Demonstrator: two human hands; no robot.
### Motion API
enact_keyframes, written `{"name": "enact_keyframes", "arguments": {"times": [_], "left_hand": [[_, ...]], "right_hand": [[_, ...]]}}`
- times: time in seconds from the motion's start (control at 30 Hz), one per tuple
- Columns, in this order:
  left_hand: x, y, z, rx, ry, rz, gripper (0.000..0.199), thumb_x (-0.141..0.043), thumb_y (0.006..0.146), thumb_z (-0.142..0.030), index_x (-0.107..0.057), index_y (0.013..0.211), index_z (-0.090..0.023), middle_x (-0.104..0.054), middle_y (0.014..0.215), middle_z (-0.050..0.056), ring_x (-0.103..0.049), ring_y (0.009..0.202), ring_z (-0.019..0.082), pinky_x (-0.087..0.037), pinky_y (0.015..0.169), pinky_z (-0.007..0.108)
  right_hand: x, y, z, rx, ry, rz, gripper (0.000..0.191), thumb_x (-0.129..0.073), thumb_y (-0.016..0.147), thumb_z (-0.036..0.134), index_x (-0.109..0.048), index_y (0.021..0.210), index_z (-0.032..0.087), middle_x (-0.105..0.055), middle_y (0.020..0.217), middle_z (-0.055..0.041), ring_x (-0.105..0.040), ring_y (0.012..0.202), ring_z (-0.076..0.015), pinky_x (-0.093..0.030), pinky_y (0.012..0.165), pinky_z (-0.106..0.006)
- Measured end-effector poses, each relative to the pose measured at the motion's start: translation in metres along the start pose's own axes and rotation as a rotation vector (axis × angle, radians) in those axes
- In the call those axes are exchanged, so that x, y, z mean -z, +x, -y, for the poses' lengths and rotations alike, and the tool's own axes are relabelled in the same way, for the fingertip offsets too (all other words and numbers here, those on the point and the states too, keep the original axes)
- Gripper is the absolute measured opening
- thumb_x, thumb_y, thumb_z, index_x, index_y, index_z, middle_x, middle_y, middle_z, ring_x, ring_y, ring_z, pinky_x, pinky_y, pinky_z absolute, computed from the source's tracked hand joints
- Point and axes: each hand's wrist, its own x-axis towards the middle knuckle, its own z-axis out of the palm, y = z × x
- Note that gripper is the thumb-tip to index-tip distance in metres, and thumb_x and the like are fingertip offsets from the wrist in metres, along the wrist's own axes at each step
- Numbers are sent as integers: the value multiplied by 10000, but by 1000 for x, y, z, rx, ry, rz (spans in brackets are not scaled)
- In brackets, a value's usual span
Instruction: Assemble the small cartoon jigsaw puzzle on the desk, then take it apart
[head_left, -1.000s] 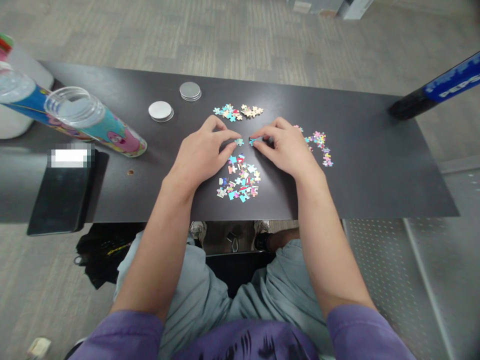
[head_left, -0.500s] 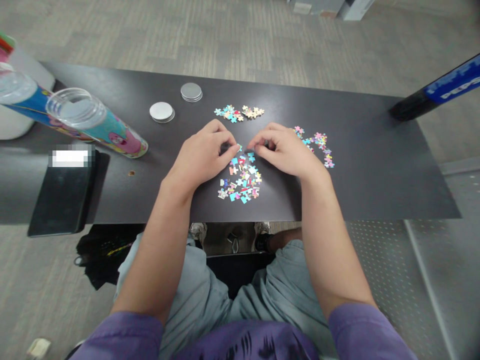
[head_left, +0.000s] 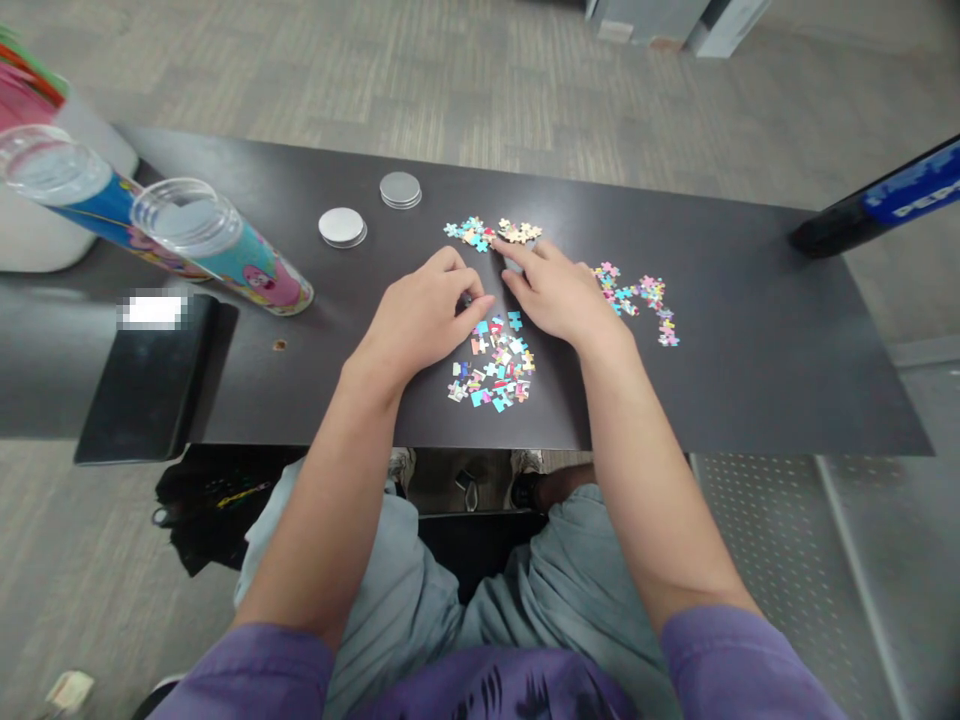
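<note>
Loose jigsaw puzzle pieces (head_left: 495, 372) lie in a heap on the dark table between my forearms. My left hand (head_left: 424, 312) rests just above this heap, its fingers curled and thumb drawn in; whatever they hold is hidden. My right hand (head_left: 551, 285) reaches forward with fingers apart, the index fingertip at the edge of a far cluster of blue and red pieces (head_left: 472, 233). Beside that cluster are cream-coloured pieces (head_left: 520, 231). To the right of my right hand, a crooked strip of pink and blue pieces (head_left: 651, 292) lies on the table.
At left stand two clear-topped printed tubes (head_left: 247, 262), a black flat case (head_left: 142, 385) and a white container (head_left: 45, 235). White discs (head_left: 342, 226) and grey discs (head_left: 400, 188) lie farther back. A blue-black Pepsi cylinder (head_left: 885, 195) is at the right end of the table (head_left: 765, 380).
My right hand has moved forward and left to the far cluster, its index finger stretched out. My left hand has stayed near the heap. The whole view has shifted slightly.
</note>
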Motion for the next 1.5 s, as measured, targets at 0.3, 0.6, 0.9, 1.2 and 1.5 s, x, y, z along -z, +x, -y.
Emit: {"name": "enact_keyframes", "arguments": {"times": [0.3, 0.6, 0.9, 1.2, 1.5], "left_hand": [[6, 0, 1, 68, -26, -1, 153, -812, 1164, -228, -912, 1242, -314, -865, 1377, 72, -845, 1203, 324, -642, 955, 474], [4, 2, 7, 41, -99, 11, 150, -853, 1150, -295, -925, 1281, -291, -894, 1319, 57, -772, 961, 256, -610, 939, 457], [1, 2, 8, 51, -142, -39, 97, -865, 1120, -280, -924, 1196, -294, -895, 1243, 48, -761, 940, 263, -566, 900, 448], [2, 2, 4, 62, -161, -50, 79, -864, 1112, -245, -917, 1147, -293, -886, 1221, 46, -762, 936, 261, -564, 887, 441], [2, 1, 4, 80, -143, -61, 85, -848, 1117, -245, -912, 1155, -287, -887, 1222, 46, -769, 949, 268, -539, 867, 446]], "right_hand": [[21, -13, -3, 41, 40, 25, 220, -834, 1170, 318, -930, 1368, 324, -776, 1047, -75, -723, 1027, -350, -594, 989, -512], [21, -15, -2, -28, 108, -89, 91, -964, 1095, 206, -891, 1145, 225, -758, 1048, -64, -681, 942, -266, -535, 933, -478], [35, -21, 9, -58, 107, -14, 136, -859, 1086, 212, -838, 1042, 339, -839, 1206, -89, -715, 926, -309, -680, 1067, -578], [40, -47, 12, 53, -99, 23, 445, -717, 1176, 268, -986, 1527, 313, -835, 1214, -115, -833, 1110, -390, -664, 1060, -574], [81, -64, -27, -171, -217, 127, 413, -716, 1198, 396, -988, 1451, 215, -906, 1150, -191, -876, 1192, -510, -688, 1131, -710]]}}
